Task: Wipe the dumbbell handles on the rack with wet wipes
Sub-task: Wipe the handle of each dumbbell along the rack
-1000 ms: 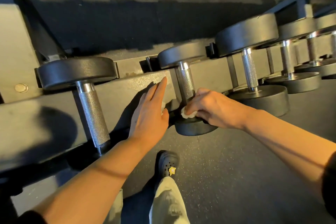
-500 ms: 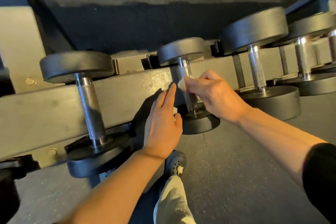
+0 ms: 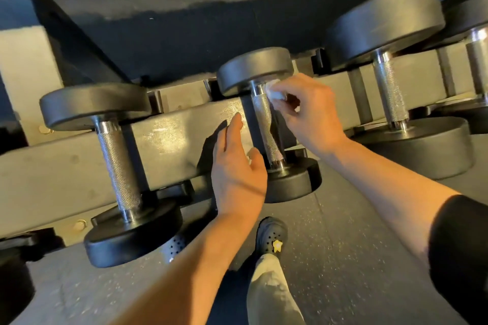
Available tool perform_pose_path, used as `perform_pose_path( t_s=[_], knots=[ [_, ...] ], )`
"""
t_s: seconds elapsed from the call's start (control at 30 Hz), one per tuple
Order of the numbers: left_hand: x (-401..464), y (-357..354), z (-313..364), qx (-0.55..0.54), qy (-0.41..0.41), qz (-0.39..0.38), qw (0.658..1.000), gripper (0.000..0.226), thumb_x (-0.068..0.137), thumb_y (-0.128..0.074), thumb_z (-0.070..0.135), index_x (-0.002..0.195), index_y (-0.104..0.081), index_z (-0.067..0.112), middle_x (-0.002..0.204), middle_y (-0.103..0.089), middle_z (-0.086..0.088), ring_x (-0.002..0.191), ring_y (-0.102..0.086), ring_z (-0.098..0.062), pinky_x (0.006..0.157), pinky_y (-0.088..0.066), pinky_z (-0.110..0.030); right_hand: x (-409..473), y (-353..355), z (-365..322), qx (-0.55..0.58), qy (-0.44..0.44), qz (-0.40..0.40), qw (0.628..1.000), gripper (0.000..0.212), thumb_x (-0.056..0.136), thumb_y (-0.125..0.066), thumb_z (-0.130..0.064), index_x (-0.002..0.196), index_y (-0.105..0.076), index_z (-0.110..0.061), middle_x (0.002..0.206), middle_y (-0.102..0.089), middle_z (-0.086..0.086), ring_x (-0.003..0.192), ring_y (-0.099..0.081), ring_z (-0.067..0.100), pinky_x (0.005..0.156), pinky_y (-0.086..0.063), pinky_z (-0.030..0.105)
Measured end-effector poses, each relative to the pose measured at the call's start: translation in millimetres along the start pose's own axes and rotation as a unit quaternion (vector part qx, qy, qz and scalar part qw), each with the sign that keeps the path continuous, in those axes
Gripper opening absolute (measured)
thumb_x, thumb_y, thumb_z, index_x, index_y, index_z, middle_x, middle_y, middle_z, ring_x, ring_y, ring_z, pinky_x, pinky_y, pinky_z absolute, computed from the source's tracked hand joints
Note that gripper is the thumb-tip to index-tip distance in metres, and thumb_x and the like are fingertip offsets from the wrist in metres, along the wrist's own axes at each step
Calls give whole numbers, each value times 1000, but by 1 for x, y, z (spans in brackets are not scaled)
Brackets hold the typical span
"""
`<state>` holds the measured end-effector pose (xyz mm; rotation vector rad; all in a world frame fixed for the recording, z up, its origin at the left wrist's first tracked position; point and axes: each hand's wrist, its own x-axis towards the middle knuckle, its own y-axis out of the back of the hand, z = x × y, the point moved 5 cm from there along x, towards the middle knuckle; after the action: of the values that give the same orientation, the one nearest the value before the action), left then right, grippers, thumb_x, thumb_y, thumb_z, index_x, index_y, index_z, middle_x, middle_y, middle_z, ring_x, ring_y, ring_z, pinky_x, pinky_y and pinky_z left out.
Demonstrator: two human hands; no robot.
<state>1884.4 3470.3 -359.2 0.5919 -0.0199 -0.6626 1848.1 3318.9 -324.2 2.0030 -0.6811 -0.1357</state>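
Observation:
A small black dumbbell sits in the middle of the rack, its knurled steel handle [image 3: 265, 124] running from the far head down to the near head [image 3: 293, 182]. My right hand [image 3: 306, 111] pinches a white wet wipe [image 3: 276, 92] against the top of that handle, just under the far head. My left hand [image 3: 237, 163] rests flat with straight fingers on the grey rack rail [image 3: 169, 137], just left of the handle. Something white shows under its thumb; I cannot tell what it is.
A dumbbell with a knurled handle [image 3: 118, 163] lies to the left and a bigger one [image 3: 390, 95] to the right, with more at the far right. Below me are my shoe [image 3: 272, 237] and the speckled rubber floor [image 3: 343, 258].
My right hand has slid the wipe up the middle handle, from the near head to just under the far head. My left hand stays on the rail. The view has shifted slightly.

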Motion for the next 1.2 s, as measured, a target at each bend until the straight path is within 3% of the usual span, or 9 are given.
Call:
perform_pose_path(
  t_s=[0.07,0.3,0.43,0.57,0.67,0.83,0.97,1.13,1.2],
  knots=[
    [-2,0,5,-18,-5,25,1000,59,90,-50,3,145,-34,18,136,-46,-1,121,-42,-7,91,-21,6,0,-5,2,8,-3,0,1000,16,81,-64,-3,95,-67,-10,93,-66,6,86,-61,17,74,-39,15],
    [-7,-10,15,-8,-33,77,996,52,90,-45,11,142,-37,8,132,-50,-12,104,-39,23,84,-28,5,-40,-4,14,87,-2,-140,986,15,77,-67,0,83,-61,-12,81,-59,2,74,-55,16,65,-44,28],
    [-3,-17,22,8,-7,93,996,52,90,-45,5,141,-36,14,130,-51,-6,95,-59,-16,80,-44,-16,-55,-3,20,115,-30,-218,969,22,78,-66,0,80,-57,-20,79,-59,-3,73,-55,13,65,-44,25],
    [-1,-29,29,11,39,99,994,62,85,-46,-10,141,-36,14,125,-44,8,90,-41,8,74,-32,4,-48,-1,38,139,-117,-139,973,19,81,-66,-1,97,-67,-11,92,-66,-2,85,-59,11,75,-45,21],
    [-2,-31,28,2,55,117,992,61,88,-43,-4,143,-33,18,128,-45,4,95,-43,6,74,-29,7,-26,-5,42,195,-161,-48,966,36,84,-65,0,115,-65,-18,108,-63,-11,102,-57,2,90,-43,12],
    [-6,-30,23,7,46,125,991,64,83,-41,-2,142,-33,21,119,-43,11,103,-49,-10,82,-32,0,-13,-26,34,251,-184,-68,948,29,82,-67,-1,109,-70,-12,105,-69,-1,101,-61,9,91,-48,23],
    [-5,-26,22,20,35,141,989,66,76,-35,3,140,-38,18,119,-48,9,105,-53,-19,91,-46,-32,-36,-26,34,248,-205,-123,939,24,84,-63,3,106,-69,-6,91,-68,5,85,-60,12,77,-45,13],
    [-6,-24,21,39,27,159,986,66,75,-36,-1,139,-41,14,117,-45,13,108,-43,0,91,-32,-4,-50,-17,36,190,-191,-218,938,25,83,-63,3,104,-71,-9,97,-70,6,92,-64,17,80,-50,25],
    [-5,-23,20,39,29,157,986,64,76,-36,0,138,-41,14,117,-46,12,107,-43,2,90,-31,-3,-49,-10,39,191,-197,-232,933,31,83,-62,4,107,-71,-14,101,-69,-1,97,-61,11,81,-49,16]
  ],
)
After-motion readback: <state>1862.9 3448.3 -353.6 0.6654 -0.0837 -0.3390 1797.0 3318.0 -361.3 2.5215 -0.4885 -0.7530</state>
